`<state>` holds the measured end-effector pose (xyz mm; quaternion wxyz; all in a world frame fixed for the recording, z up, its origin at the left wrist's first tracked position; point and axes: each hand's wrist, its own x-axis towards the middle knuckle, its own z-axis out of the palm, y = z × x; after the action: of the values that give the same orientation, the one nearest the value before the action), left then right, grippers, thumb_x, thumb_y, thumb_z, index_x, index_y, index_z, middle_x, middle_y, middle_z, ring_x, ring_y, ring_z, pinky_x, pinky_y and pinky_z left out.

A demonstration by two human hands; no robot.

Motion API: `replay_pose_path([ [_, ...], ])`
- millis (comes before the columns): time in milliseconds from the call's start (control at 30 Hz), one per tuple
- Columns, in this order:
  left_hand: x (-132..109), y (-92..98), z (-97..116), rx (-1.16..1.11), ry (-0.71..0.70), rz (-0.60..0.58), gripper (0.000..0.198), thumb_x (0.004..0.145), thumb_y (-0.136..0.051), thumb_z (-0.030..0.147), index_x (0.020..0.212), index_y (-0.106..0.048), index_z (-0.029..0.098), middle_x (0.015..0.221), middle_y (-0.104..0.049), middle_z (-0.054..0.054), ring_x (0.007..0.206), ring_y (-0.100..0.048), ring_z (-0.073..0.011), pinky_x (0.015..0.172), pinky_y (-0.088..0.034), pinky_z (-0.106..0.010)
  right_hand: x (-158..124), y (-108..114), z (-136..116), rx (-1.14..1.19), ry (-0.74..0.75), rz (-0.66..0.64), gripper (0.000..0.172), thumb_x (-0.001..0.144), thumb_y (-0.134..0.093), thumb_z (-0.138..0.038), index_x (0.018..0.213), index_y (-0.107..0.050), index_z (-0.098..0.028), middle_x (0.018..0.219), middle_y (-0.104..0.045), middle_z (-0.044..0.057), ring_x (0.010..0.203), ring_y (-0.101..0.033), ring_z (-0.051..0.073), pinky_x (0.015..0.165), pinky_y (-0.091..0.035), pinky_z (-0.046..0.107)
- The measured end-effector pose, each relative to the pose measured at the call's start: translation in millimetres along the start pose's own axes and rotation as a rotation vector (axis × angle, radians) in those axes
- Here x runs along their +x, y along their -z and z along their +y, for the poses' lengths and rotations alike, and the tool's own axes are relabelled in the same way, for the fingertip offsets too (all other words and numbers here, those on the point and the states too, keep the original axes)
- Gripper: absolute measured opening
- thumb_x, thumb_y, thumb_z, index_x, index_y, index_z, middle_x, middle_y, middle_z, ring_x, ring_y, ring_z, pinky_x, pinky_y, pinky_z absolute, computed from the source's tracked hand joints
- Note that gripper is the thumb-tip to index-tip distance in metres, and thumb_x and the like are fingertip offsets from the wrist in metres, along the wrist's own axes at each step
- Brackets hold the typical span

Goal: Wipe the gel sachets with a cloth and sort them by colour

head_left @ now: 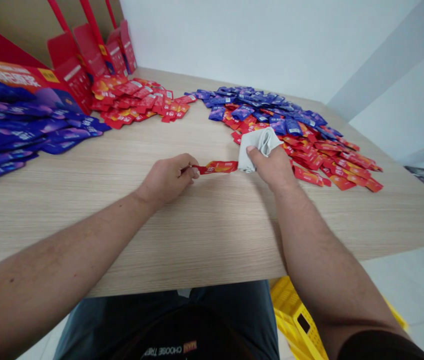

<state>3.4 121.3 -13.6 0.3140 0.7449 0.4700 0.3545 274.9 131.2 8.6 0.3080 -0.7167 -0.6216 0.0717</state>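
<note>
Head view: flat red foil sachet [217,167] spans the gap between both hands, low over the light wood-grain bench [212,235].
Long axis runs left-right, roughly parallel to near bench edge. Left hand [167,177] pinches its left end, fingers [188,170] closed tight on it. Right hand [272,167] is closed round a crumpled pale grey cloth [259,145], which touches the sachet's right end. Both hands equally near. Mixed heap of red and blue sachets [309,135] lies just beyond right hand.
</note>
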Motion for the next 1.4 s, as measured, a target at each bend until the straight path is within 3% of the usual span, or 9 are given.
replay_pose_path([
  [133, 2, -4.1, -3, -0.081, 0.097, -0.014, 0.012, 0.076, -0.060, 0.014, 0.082, -0.070, 0.019, 0.073, -0.072, -0.002, 0.067, -0.067, -0.0161, 0.062, -0.047, -0.024, 1, 6, 2, 0.044, 0.019, -0.001, 0.056, 0.093, -0.049, -0.050, 0.137, -0.055, -0.016, 0.127, -0.067, 0.014, 0.117, -0.062, 0.031, 0.097, -0.049, 0.045],
  [267, 3, -7.9, -1, -0.041, 0.128, -0.032, 0.008, 0.077, -0.063, 0.024, 0.076, -0.068, 0.017, 0.065, -0.067, -0.001, 0.058, -0.058, -0.0137, 0.054, -0.041, -0.024, -10, 0, -12, 0.081, 0.072, -0.034, 0.051, 0.092, -0.053, -0.048, 0.131, -0.059, -0.016, 0.121, -0.070, 0.012, 0.112, -0.065, 0.028, 0.094, -0.051, 0.041],
  [400, 5, -15.9, -2, -0.001, 0.032, -0.032, 0.010, 0.075, -0.066, 0.026, 0.077, -0.060, 0.019, 0.064, -0.061, 0.002, 0.058, -0.050, -0.0121, 0.053, -0.036, -0.024, -32, -24, -40, -0.018, 0.194, -0.261, 0.042, 0.090, -0.055, -0.050, 0.112, -0.068, -0.016, 0.102, -0.075, 0.012, 0.096, -0.070, 0.027, 0.082, -0.053, 0.034],
  [500, 8, -18.8, -6, -0.037, -0.001, -0.059, 0.010, 0.071, -0.062, 0.019, 0.077, -0.054, 0.020, 0.064, -0.056, 0.003, 0.059, -0.048, -0.0124, 0.053, -0.035, -0.024, -32, -33, -42, -0.172, 0.205, -0.395, 0.046, 0.091, -0.053, -0.056, 0.103, -0.071, -0.016, 0.097, -0.075, 0.015, 0.091, -0.071, 0.028, 0.078, -0.052, 0.033],
  [733, 9, -17.2, -11, -0.123, 0.001, -0.096, 0.013, 0.070, -0.059, 0.017, 0.080, -0.052, 0.020, 0.067, -0.051, 0.003, 0.060, -0.046, -0.0124, 0.055, -0.035, -0.025, -15, -16, -23, -0.263, 0.062, -0.198, 0.046, 0.094, -0.050, -0.049, 0.119, -0.066, -0.014, 0.112, -0.072, 0.018, 0.105, -0.068, 0.030, 0.084, -0.051, 0.036],
  [900, 8, -17.7, -6, -0.092, -0.032, -0.171, 0.012, 0.069, -0.057, 0.015, 0.077, -0.050, 0.021, 0.067, -0.051, 0.003, 0.062, -0.046, -0.0132, 0.057, -0.035, -0.025, -24, -25, -37, -0.245, 0.218, -0.410, 0.050, 0.092, -0.050, -0.057, 0.111, -0.070, -0.015, 0.104, -0.074, 0.017, 0.096, -0.070, 0.029, 0.078, -0.052, 0.035],
  [1067, 7, -15.7, -4, -0.066, -0.017, -0.141, 0.011, 0.069, -0.055, 0.013, 0.076, -0.050, 0.020, 0.066, -0.049, 0.004, 0.060, -0.044, -0.0124, 0.056, -0.034, -0.026, -15, -19, -23, -0.305, 0.054, -0.257, 0.047, 0.094, -0.049, -0.048, 0.119, -0.066, -0.013, 0.111, -0.072, 0.019, 0.104, -0.068, 0.031, 0.083, -0.051, 0.036],
  [1233, 7, -15.3, -3, -0.045, -0.030, -0.153, 0.011, 0.069, -0.055, 0.013, 0.077, -0.051, 0.020, 0.067, -0.052, 0.004, 0.062, -0.045, -0.0126, 0.058, -0.035, -0.026, -23, -23, -32, -0.267, 0.219, -0.417, 0.052, 0.092, -0.050, -0.058, 0.114, -0.068, -0.014, 0.105, -0.074, 0.016, 0.098, -0.069, 0.028, 0.079, -0.051, 0.033],
  [1400, 7, -13.1, 0, 0.003, 0.000, -0.142, 0.010, 0.069, -0.055, 0.014, 0.075, -0.051, 0.020, 0.065, -0.049, 0.004, 0.060, -0.043, -0.0119, 0.056, -0.034, -0.025, -12, -17, -17, -0.338, 0.050, -0.315, 0.047, 0.094, -0.051, -0.048, 0.119, -0.066, -0.012, 0.113, -0.071, 0.019, 0.104, -0.068, 0.030, 0.084, -0.051, 0.037],
])
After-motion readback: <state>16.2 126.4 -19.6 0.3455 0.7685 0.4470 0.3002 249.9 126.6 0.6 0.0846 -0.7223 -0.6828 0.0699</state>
